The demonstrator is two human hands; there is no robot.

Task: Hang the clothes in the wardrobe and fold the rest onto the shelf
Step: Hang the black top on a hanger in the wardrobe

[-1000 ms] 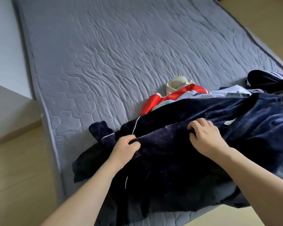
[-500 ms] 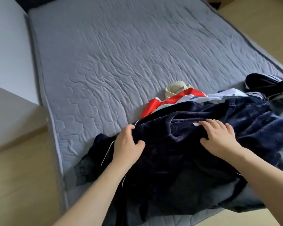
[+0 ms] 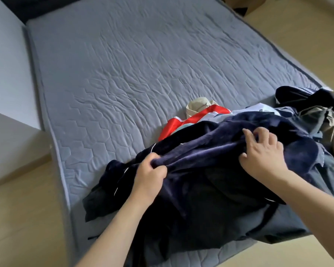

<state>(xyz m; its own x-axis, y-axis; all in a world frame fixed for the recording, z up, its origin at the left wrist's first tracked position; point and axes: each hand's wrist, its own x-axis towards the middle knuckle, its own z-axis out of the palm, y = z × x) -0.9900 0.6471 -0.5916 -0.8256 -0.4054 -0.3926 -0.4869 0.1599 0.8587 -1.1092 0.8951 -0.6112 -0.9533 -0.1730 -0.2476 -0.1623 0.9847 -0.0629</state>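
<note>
red garment (image 3: 183, 122): mostly buried | dark clothes (image 3: 305, 97): cut by right edge

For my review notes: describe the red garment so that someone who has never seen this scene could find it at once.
A grey quilted mattress fills the view, with a heap of clothes at its near right corner. At the heap's far edge, beyond the navy fleece garment that both hands are handling, the red garment pokes out beside a beige item. It is the only bright red piece, shiny with white trim.
</note>
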